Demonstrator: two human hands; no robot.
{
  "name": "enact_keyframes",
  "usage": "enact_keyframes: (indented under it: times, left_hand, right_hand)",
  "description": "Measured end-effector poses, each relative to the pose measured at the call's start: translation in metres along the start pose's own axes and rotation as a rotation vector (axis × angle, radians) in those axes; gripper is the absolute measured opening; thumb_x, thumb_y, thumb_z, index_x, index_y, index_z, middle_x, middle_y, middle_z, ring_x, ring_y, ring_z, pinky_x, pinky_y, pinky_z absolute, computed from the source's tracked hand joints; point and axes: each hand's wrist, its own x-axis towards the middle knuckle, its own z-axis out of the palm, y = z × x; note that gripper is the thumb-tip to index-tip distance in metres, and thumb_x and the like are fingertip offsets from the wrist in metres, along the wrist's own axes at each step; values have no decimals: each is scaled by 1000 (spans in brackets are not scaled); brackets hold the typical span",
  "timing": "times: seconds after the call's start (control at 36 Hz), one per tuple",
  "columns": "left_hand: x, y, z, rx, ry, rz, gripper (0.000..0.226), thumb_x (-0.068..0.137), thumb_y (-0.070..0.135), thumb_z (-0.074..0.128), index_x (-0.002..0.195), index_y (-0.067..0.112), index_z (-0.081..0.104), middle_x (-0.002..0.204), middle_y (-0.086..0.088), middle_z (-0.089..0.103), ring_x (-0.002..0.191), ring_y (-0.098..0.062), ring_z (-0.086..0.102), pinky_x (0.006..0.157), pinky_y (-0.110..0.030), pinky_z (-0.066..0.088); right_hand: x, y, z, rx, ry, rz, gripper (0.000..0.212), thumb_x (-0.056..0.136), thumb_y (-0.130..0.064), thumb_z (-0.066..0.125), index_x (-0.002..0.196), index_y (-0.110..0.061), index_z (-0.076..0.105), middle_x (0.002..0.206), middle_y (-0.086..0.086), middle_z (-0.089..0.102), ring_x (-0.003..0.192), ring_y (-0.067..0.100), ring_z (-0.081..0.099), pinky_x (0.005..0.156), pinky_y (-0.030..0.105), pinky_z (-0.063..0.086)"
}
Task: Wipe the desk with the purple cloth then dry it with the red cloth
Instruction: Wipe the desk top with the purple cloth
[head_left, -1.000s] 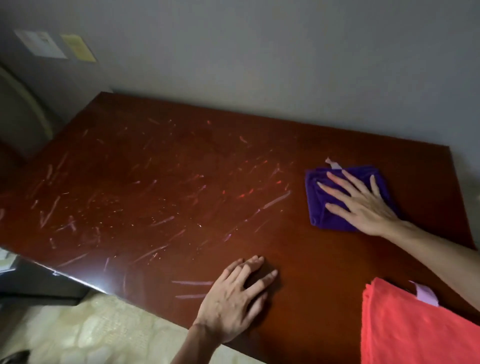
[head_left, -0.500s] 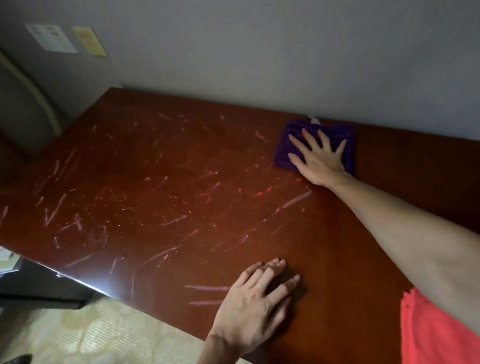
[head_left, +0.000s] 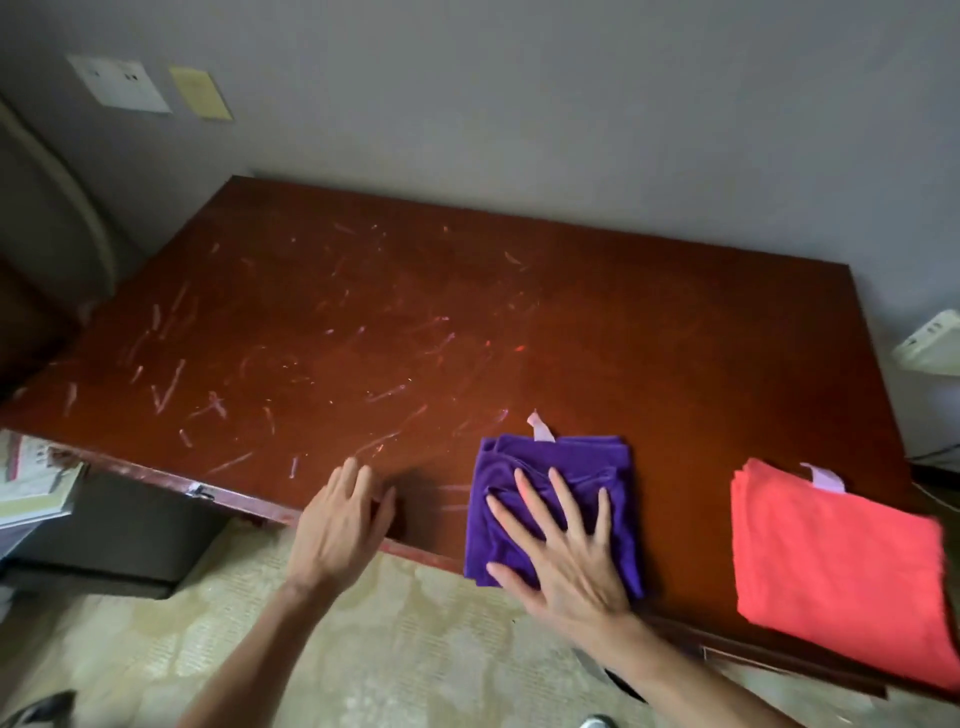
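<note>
A folded purple cloth (head_left: 582, 467) lies at the front edge of the dark red wooden desk (head_left: 649, 322), slightly overhanging it. My right hand (head_left: 561, 551) presses flat on the cloth with fingers spread. My left hand (head_left: 337, 519) rests flat on the desk's front edge, left of the cloth, holding nothing. A folded red cloth (head_left: 836, 571) with a pale tag lies at the desk's front right corner, untouched. Pale streaks and smears cover the left and middle of the desk top.
A grey wall runs behind the desk, with two paper notes (head_left: 124, 83) stuck on it at upper left. A white device (head_left: 930, 343) sits beyond the desk's right edge. Papers (head_left: 31, 478) lie on a low surface at left. Pale patterned floor shows below.
My right hand has drawn the purple cloth from the desk's far edge by the wall back to the front edge. My left hand stayed flat near the front edge.
</note>
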Motion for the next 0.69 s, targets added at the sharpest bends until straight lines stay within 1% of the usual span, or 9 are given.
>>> enact_keyframes:
  times: [0.08,0.19,0.25,0.31,0.42,0.47,0.53,0.58,0.69]
  left_hand:
    - [-7,-10,-5,-40,-13,1,25,97,34,39,84,14,45,86,-2,43,72,-23,44,63,-39,45]
    - [-9,-15,-6,-103,-9,42,24,98,32,42,85,13,47,86,-2,44,71,-21,43,62,-34,41]
    - [-3,-13,-8,-116,20,64,23,98,32,43,85,13,47,85,-2,44,72,-20,42,62,-32,40]
    - [5,-10,-9,-121,46,88,21,98,28,48,84,12,47,85,-4,44,74,-23,44,64,-33,39]
    - [14,-5,-9,-137,66,102,20,98,24,53,84,11,46,85,-2,44,74,-20,43,62,-29,37]
    - [16,-7,-3,-158,42,51,21,98,28,51,85,12,46,86,0,43,73,-18,42,60,-27,36]
    - [16,-13,5,-180,40,-22,22,98,32,49,86,14,46,86,2,43,73,-18,42,64,-30,38]
    - [12,-18,13,-187,66,-80,20,98,31,49,86,15,45,86,3,43,74,-18,40,68,-32,39]
    - [-4,-19,21,-237,134,-181,15,98,25,51,89,14,46,88,3,41,78,-16,38,72,-29,36]
  right_hand:
    - [10,-6,-4,3,-53,43,75,91,-83,32,157,-49,29,170,-3,23,154,38,27,110,80,18]
    - [42,-14,-12,28,-77,94,74,91,-85,20,157,-53,24,171,-4,19,155,36,21,112,80,16]
    - [78,-15,-16,46,-64,134,74,91,-85,16,157,-54,20,172,-5,15,157,35,16,114,78,11]
    - [125,-15,-19,43,-46,162,75,91,-85,15,158,-53,15,173,-5,12,158,34,10,115,78,6]
    - [216,-16,-23,31,-41,163,76,91,-85,14,159,-52,11,173,-4,10,158,34,5,116,77,2]
    - [253,-13,-26,35,-32,121,76,91,-85,14,159,-53,10,173,-5,8,158,33,3,116,78,2]
    - [284,-6,-30,46,-20,84,75,91,-85,15,158,-53,11,173,-5,9,158,33,4,116,77,3]
    - [307,-1,-31,48,-4,65,75,91,-86,15,158,-54,12,173,-5,9,158,32,4,116,77,2]
    - [322,0,-27,32,-7,28,74,92,-84,16,159,-53,11,173,-5,8,158,33,3,117,77,1]
